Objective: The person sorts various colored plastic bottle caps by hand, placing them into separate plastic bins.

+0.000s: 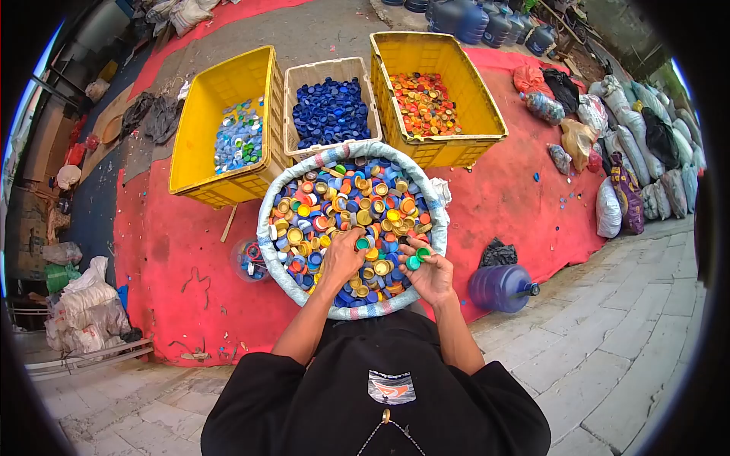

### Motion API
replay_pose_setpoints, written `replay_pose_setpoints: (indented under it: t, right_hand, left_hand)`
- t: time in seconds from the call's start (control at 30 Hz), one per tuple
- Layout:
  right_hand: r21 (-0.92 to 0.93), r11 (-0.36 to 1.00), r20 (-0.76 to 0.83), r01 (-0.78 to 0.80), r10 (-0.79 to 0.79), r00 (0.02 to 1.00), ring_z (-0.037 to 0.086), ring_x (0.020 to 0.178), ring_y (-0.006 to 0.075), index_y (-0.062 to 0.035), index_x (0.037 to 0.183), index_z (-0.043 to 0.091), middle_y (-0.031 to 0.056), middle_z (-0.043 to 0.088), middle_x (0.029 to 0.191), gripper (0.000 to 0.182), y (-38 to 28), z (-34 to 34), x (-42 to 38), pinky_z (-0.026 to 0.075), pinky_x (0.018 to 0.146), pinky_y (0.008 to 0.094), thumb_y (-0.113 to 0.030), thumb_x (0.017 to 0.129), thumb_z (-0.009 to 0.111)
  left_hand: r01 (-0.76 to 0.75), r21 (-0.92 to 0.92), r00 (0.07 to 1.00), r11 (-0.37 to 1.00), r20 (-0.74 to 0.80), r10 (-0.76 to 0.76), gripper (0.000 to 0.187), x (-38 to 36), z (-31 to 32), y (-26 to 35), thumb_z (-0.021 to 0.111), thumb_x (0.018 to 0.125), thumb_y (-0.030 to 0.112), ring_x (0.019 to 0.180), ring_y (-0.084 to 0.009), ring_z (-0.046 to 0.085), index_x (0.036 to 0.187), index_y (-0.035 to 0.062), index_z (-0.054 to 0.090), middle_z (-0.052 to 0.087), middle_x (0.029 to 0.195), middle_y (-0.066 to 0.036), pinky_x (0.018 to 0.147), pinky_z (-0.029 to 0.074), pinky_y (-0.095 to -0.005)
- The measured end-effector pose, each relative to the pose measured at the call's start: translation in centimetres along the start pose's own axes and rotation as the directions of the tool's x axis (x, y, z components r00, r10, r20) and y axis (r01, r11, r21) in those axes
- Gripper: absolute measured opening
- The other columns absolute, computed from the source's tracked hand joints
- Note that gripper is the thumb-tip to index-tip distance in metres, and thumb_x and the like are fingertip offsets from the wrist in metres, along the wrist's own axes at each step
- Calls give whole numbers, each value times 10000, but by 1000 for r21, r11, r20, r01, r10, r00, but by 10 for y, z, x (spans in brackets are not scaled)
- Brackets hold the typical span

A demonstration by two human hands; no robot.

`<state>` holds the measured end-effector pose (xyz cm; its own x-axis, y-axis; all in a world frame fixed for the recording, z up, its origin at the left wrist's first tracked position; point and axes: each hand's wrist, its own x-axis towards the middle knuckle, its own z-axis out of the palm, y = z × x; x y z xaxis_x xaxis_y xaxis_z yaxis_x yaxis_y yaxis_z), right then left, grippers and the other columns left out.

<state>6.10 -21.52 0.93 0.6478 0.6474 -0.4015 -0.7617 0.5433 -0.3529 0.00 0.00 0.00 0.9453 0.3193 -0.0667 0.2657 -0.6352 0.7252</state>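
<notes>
In front of my body stands a round tub with a pale, wrapped rim (268,251), full of mixed plastic bottle caps (334,201) in blue, yellow, orange, white and other colours. Over the left-centre of the heap, my left hand (344,258) has its fingers closed on a green bottle cap (362,244). My right hand (433,277) is turned palm up near the tub's right side, with green bottle caps (413,263) held between its curled fingers and thumb. Some of its fingertips are hard to make out against the caps.
Beyond the tub are a yellow crate (194,129) with blue, green and white caps, a whitish crate (290,114) with dark blue caps, and another yellow crate (477,114) with orange and red caps. A large water bottle (498,289) lies at right; filled sacks (608,207) stand farther off.
</notes>
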Motion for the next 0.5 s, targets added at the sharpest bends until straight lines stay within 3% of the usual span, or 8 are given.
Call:
replay_pose_setpoints:
  t: [0.17, 0.27, 0.37, 0.4, 0.47, 0.5]
  right_hand:
    - [-42, 999, -10, -8, 7, 1000, 614, 1001, 283, 16, 1236, 482, 178, 602, 1133, 535, -4, 6, -2, 497, 871, 390, -126, 727, 562]
    - [-52, 998, -19, -31, 30, 999, 612, 1006, 288, 19, 1229, 481, 185, 596, 1138, 525, 1, 8, 4, 499, 871, 391, -108, 724, 552]
    - [-109, 993, -33, -39, 36, 999, 614, 1000, 294, 25, 1225, 478, 193, 596, 1133, 520, 4, 17, 10, 500, 875, 397, -91, 721, 539]
    - [-127, 990, -26, -57, 55, 998, 595, 1048, 303, 31, 1236, 462, 206, 574, 1177, 526, 5, 19, 13, 485, 912, 407, -64, 721, 521]
    - [-185, 980, -54, -73, 64, 996, 572, 1092, 307, 39, 1263, 437, 212, 545, 1222, 553, 10, 26, 18, 467, 948, 417, -46, 722, 512]
    - [-216, 973, -64, -82, 70, 996, 561, 1114, 309, 42, 1277, 425, 216, 531, 1244, 567, 14, 32, 23, 458, 966, 422, -37, 722, 507]
  left_hand:
    - [-113, 49, 991, 992, -63, 116, 330, 1, 4, -4, 730, 756, 96, 898, -306, 622, 1066, 21, 641, 651, 976, -146, 784, 500, -381]
    - [36, -104, 999, 994, -6, -37, 276, 0, 6, -16, 716, 776, 92, 836, -252, 639, 1034, 17, 651, 646, 926, -122, 732, 510, -357]
    - [105, -298, 985, 949, -98, -140, 196, -3, 10, -23, 698, 823, 122, 799, -186, 641, 988, 21, 669, 642, 894, -93, 693, 512, -328]
    - [325, -574, 938, 752, 97, -332, 186, -5, -3, -12, 658, 875, 143, 814, -154, 635, 1016, 23, 644, 641, 894, -72, 694, 520, -303]
    - [387, -869, 873, 308, 237, -427, 200, -11, -10, -16, 636, 896, 157, 789, -161, 639, 1042, 24, 604, 647, 906, -73, 666, 528, -294]
    - [369, -928, 843, 45, 314, -436, 208, -13, -16, -19, 625, 907, 164, 777, -165, 641, 1055, 24, 583, 649, 912, -73, 652, 532, -290]
